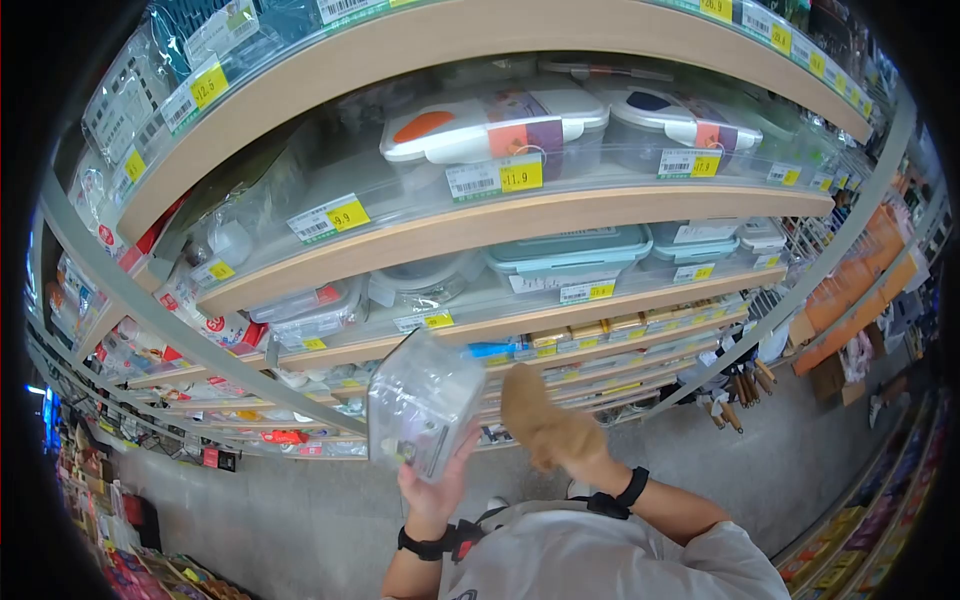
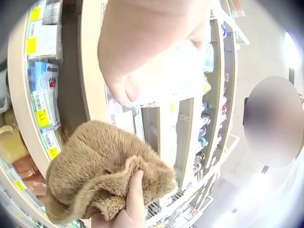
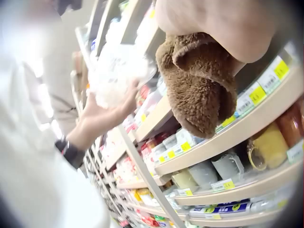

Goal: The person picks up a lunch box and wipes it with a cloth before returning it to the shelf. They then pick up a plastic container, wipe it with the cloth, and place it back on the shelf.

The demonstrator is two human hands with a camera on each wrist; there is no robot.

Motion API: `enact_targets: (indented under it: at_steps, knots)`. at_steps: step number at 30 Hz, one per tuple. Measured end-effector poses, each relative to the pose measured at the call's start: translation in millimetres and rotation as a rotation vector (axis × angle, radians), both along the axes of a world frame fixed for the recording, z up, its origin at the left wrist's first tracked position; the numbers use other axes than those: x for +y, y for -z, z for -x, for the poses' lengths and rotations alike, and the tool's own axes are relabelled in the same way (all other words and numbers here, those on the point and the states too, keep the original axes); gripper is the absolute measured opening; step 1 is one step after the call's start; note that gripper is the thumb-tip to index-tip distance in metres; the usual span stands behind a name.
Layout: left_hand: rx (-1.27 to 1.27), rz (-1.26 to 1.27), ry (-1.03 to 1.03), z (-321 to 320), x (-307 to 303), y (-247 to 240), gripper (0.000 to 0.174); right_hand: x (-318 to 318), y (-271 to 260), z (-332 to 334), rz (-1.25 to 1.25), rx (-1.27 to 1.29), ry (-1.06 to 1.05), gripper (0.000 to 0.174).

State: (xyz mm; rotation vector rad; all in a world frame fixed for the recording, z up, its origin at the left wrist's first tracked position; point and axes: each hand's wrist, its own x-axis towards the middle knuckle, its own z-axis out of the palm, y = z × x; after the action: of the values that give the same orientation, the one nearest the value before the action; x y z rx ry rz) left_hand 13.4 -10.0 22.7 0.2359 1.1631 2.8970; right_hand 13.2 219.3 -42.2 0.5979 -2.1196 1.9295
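Observation:
A clear plastic container (image 1: 420, 400) with a printed label is gripped by my left hand (image 1: 436, 490), fingers and thumb around its lower end. In the right wrist view the same container (image 3: 116, 78) looks overexposed above my left hand (image 3: 102, 116). A brown fluffy cloth (image 1: 545, 415) is bunched in my right hand (image 1: 592, 468), a short way right of the container and apart from it. The left wrist view shows the right thumb pressed on the cloth (image 2: 104, 166); the right wrist view shows the cloth (image 3: 199, 85) hanging below my right hand (image 3: 218, 21).
Curved shelves (image 1: 520, 215) with price tags fill the front, holding white-lidded boxes (image 1: 490, 125) and a light blue-lidded box (image 1: 570, 250). A grey metal post (image 1: 190, 330) slants across at left. Mugs (image 3: 228, 166) stand on a lower shelf. Grey floor (image 1: 300, 510) lies below.

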Motion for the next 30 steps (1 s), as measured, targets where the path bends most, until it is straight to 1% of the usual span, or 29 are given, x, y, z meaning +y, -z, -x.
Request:
enact_targets:
  at_steps: [1, 2, 4, 5, 6, 7, 9, 10, 11, 13, 14, 15, 16, 18, 19, 21, 23, 25, 26, 27, 28, 29, 30]
  knots:
    - [0.010, -0.004, 0.001, 1, -4, -2, 0.097, 4, 13, 2, 0.284, -0.354, 0.205, 0.043]
    - [0.009, 0.012, -0.033, 0, -9, -1, 0.098, 11, 15, 11, 0.279, -0.340, 0.202, 0.043]
    - [0.035, 0.014, -0.079, -2, -17, 2, 0.098, 31, 10, 33, 1.019, -0.583, 0.170, 0.048]
    - [0.046, 0.054, -0.087, -1, -20, 3, 0.099, 41, 6, 45, 1.003, -0.558, 0.145, 0.048]
    - [0.055, 0.094, -0.099, 0, -23, 4, 0.100, 50, 4, 52, 1.153, -0.525, 0.106, 0.047]
    - [0.081, 0.080, -0.120, -1, -25, 5, 0.100, 59, 4, 58, 1.300, -0.499, 0.063, 0.047]
    - [0.040, 0.033, -0.082, -1, -28, 8, 0.099, 70, 8, 78, 1.353, -0.348, 0.033, 0.046]
    - [0.062, 0.025, -0.102, -1, -29, 14, 0.099, 73, 6, 85, 1.394, -0.398, 0.034, 0.039]
    - [0.054, 0.021, -0.097, 0, -31, 21, 0.098, 76, 11, 93, 1.384, -0.396, 0.006, 0.039]
    - [0.059, 0.018, -0.113, -2, -35, 28, 0.097, 86, 37, 110, 1.230, -0.506, 0.018, 0.039]
    - [0.044, 0.007, -0.136, -4, -35, 29, 0.093, 81, 28, 111, 1.216, -0.615, 0.025, 0.031]
    - [0.030, -0.004, -0.160, -6, -36, 32, 0.089, 76, 20, 113, 1.206, -0.617, -0.002, 0.031]
    - [0.044, -0.008, -0.183, -8, -41, 41, 0.089, 72, 15, 116, 1.182, -0.633, 0.051, 0.028]
    - [0.030, -0.043, -0.110, -9, -50, 48, 0.081, 66, 6, 125, 1.160, -0.639, 0.138, 0.022]
    - [0.040, -0.048, -0.131, -9, -52, 53, 0.081, 73, 15, 135, 1.148, -0.642, 0.117, 0.022]
    - [0.045, -0.002, -0.154, -14, -50, 31, 0.076, 96, 44, 160, 1.156, -0.574, 0.186, 0.018]
    - [0.038, -0.014, -0.167, -16, -55, 32, 0.077, 114, 54, 179, 1.194, -0.547, 0.144, 0.017]
    - [0.028, -0.023, -0.174, -17, -61, 35, 0.078, 134, 71, 197, 1.096, -0.324, -0.379, 0.019]
    - [0.024, -0.024, -0.185, -17, -65, 37, 0.079, 124, 51, 191, 1.139, -0.504, 0.001, 0.021]
    - [0.019, -0.024, -0.195, -18, -67, 38, 0.079, 118, 33, 189, 1.136, -0.508, -0.006, 0.021]
    - [0.017, -0.024, -0.201, -19, -70, 37, 0.079, 113, 19, 187, 1.107, -0.585, 0.058, 0.021]
    - [0.017, -0.005, -0.226, -19, -72, 35, 0.079, 111, 13, 186, 1.077, -0.661, 0.124, 0.022]
    - [0.018, 0.015, -0.249, -18, -75, 33, 0.079, 114, 15, 184, 1.076, -0.663, 0.122, 0.022]
